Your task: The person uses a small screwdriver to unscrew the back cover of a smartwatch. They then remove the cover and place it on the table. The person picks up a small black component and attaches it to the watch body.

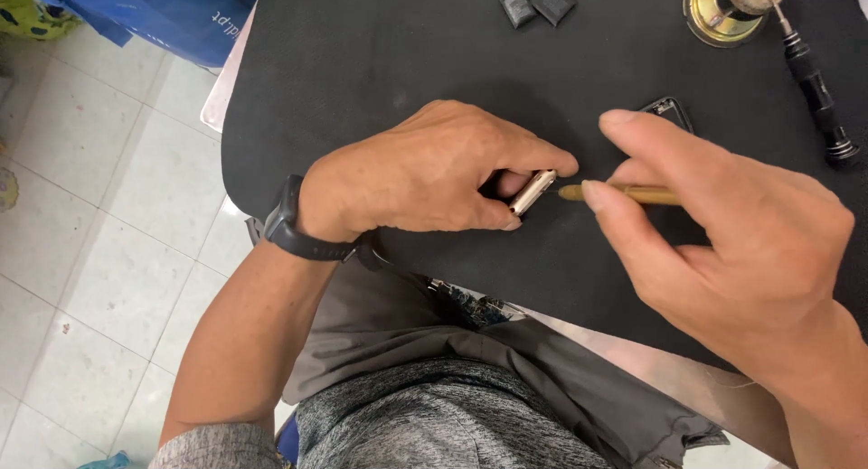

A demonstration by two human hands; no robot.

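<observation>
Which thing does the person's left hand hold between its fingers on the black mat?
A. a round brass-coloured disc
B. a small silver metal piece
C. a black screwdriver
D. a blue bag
B: the left hand pinches a small silver metal piece over the black mat, while the right hand points a thin yellowish tool at it; the black screwdriver lies apart at the upper right.

Bright, even daylight-ish lighting, pretty sharp overall. Soft shadow under the left hand (425, 175) on the black mat (362, 62). Slight blur on the right hand (732, 243). No glare.
</observation>
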